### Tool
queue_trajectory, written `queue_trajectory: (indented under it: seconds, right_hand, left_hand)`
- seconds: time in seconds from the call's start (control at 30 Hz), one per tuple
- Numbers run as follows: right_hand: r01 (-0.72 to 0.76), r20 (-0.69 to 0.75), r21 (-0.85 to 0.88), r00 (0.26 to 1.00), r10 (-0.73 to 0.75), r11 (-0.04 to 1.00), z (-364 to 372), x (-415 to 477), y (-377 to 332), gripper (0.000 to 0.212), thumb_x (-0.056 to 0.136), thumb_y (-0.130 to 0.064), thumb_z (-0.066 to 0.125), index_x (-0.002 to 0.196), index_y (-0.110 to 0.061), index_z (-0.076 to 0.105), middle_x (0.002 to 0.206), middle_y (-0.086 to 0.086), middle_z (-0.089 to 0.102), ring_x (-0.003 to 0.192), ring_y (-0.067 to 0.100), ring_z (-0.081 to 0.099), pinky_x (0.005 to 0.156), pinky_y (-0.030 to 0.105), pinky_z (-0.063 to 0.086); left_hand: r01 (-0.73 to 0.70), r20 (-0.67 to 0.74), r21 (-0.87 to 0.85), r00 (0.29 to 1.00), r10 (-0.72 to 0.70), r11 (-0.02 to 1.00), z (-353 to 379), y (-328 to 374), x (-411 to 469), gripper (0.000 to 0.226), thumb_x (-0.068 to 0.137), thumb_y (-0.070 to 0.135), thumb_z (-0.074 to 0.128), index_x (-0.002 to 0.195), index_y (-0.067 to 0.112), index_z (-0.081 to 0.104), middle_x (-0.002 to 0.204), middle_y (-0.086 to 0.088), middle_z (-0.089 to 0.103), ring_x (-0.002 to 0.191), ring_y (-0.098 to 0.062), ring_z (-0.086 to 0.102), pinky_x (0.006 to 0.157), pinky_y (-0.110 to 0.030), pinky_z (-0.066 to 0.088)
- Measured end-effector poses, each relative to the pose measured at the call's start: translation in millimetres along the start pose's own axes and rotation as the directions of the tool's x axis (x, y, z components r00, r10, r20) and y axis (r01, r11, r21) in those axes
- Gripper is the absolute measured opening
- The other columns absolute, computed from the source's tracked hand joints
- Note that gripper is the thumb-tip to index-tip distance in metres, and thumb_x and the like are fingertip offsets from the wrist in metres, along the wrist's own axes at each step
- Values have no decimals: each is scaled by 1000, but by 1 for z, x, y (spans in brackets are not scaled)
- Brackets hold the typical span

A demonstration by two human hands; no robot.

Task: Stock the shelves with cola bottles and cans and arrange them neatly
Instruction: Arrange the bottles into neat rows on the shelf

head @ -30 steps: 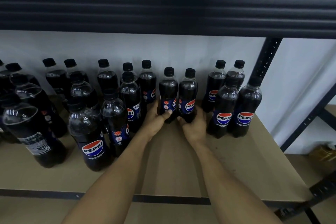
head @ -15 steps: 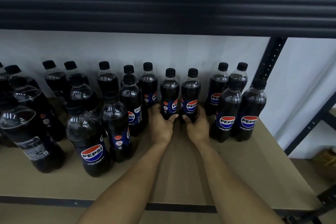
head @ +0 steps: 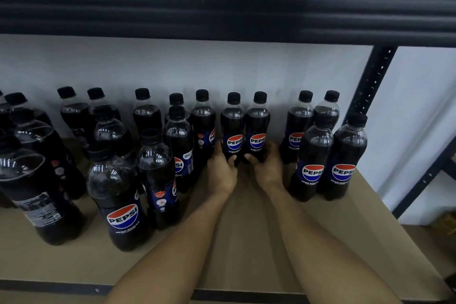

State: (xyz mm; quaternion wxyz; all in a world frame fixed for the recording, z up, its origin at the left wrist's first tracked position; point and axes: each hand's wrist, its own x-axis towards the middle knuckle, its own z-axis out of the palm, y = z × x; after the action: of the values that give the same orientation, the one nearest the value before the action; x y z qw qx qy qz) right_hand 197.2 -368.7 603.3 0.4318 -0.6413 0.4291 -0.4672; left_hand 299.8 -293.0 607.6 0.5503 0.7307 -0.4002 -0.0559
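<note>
At the centre of the frame the left hand (head: 221, 171) gripped the base of the first Pepsi bottle (head: 233, 136), fingers curled round it, and the right hand (head: 267, 169) likewise gripped the second Pepsi bottle (head: 257, 134), just beside it on the right. Both stood upright on the tan shelf board (head: 246, 242), logos facing out. A crowd of Pepsi bottles (head: 123, 205) filled the left; a group of four bottles (head: 312, 163) stood at right. Behind lay a white wall (head: 222, 66), with a black perforated post (head: 372, 81) at upper right
</note>
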Motion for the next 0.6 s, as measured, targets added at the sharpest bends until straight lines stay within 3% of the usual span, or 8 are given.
queue_trajectory:
  seconds: [0.13, 0.27, 0.37, 0.6]
  right_hand:
    - [27, -19, -2, 999, -27, 1000, 0, 0, 4, 61, 84, -20, 80, 137, -21, 49, 133, 0, 63, 121, 12, 57, 100, 30, 45]
    - [42, -10, 15, 999, -42, 999, -1, 0, 10, 58, 85, -15, 76, 137, -24, 51, 131, -3, 64, 121, 11, 58, 107, 40, 47]
    - [60, -17, -3, 998, -60, 998, 1, -1, 13, 56, 88, -14, 74, 137, -24, 50, 130, -4, 64, 122, 11, 58, 107, 41, 48]
    - [85, -59, -14, 995, -85, 996, 1, -2, 15, 54, 88, -13, 76, 136, -17, 51, 129, 1, 65, 120, 13, 60, 102, 35, 50]
  left_hand:
    - [2, 25, 15, 1000, -2, 1000, 7, 4, 4, 71, 96, 5, 57, 158, 16, 25, 143, -12, 55, 131, -29, 53, 103, -29, 40]
    - [6, 17, -21, 1000, -5, 1000, 14, 0, 7, 84, 90, 20, 70, 159, 18, 22, 150, -10, 46, 138, -27, 44, 112, -35, 37]
    - [-22, -23, -1, 1000, 22, 1000, 16, -4, 4, 91, 86, 20, 77, 159, 17, 22, 148, -13, 45, 136, -29, 46, 109, -35, 38]
    - [-45, -82, 67, 995, 51, 997, 17, -10, 5, 77, 88, 16, 75, 154, 12, 36, 144, -16, 42, 126, -34, 53, 99, -34, 43]
